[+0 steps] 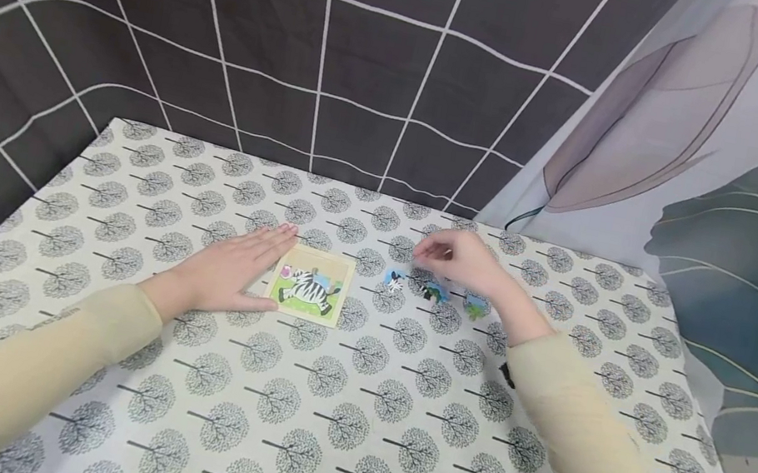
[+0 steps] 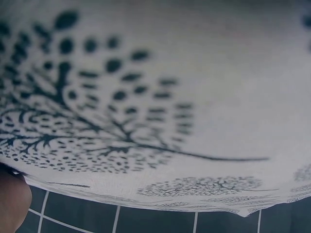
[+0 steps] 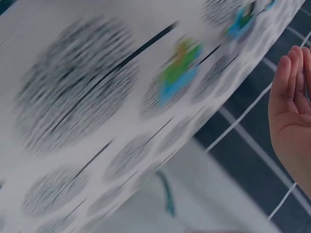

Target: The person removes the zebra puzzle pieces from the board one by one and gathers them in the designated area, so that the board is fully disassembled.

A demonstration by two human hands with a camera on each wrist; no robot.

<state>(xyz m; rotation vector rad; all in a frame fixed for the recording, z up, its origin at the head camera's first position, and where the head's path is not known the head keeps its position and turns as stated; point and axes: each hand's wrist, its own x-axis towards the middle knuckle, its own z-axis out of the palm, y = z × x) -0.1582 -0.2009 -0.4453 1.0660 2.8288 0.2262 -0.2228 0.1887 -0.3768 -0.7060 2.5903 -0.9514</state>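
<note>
A square zebra puzzle board lies on the patterned cloth, its upper part showing bare tan. My left hand rests at the board's left edge, fingers straight and thumb along the lower left; only a fingertip shows in the left wrist view. Above the loose pieces hovers my right hand, fingers loosely bent, with nothing visible in them. Beneath and beside it lie a zebra-head piece, a blue-and-black piece and a green-blue piece, which also shows blurred in the right wrist view.
Tree-patterned cloth covers the table. A small dark item lies partly hidden beside the right sleeve. A dark gridded curtain hangs behind the table, and a pale leaf-patterned curtain hangs at the right.
</note>
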